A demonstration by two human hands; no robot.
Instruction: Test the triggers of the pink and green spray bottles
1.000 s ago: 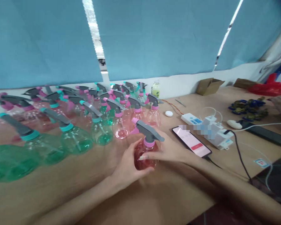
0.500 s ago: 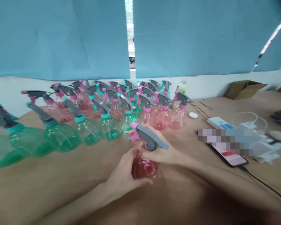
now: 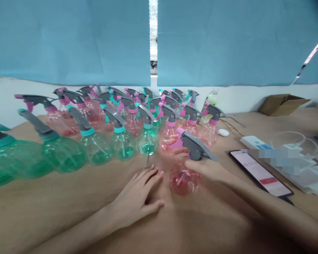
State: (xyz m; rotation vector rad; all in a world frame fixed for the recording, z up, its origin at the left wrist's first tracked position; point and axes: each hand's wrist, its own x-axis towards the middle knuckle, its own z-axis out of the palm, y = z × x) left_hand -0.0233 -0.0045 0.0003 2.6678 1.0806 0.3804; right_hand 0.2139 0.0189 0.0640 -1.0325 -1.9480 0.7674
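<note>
My right hand [image 3: 201, 167] grips a pink spray bottle [image 3: 184, 183] by its neck, just under the grey head with its pink nozzle and trigger. Clear pink plastic forms the round body, and a tube shows inside. To the left of it my left hand [image 3: 136, 197] is open, fingers stretched out low over the table and apart from the bottle. Beyond my hands stands a front row of green spray bottles [image 3: 96, 150] with turquoise collars. Several pink spray bottles [image 3: 169, 133] stand behind my right hand, partly hidden by it.
More spray bottles crowd the back of the brown table [image 3: 95, 211] near the wall. On the right lie a phone [image 3: 259, 173], a white power strip [image 3: 250, 143] and a small white oval object [image 3: 223, 132]. A cardboard box [image 3: 282, 104] sits at the back right.
My left hand has let go of the bottle's body and opened. My right hand has carried the pink bottle a little to the right. The view has shifted slightly.
</note>
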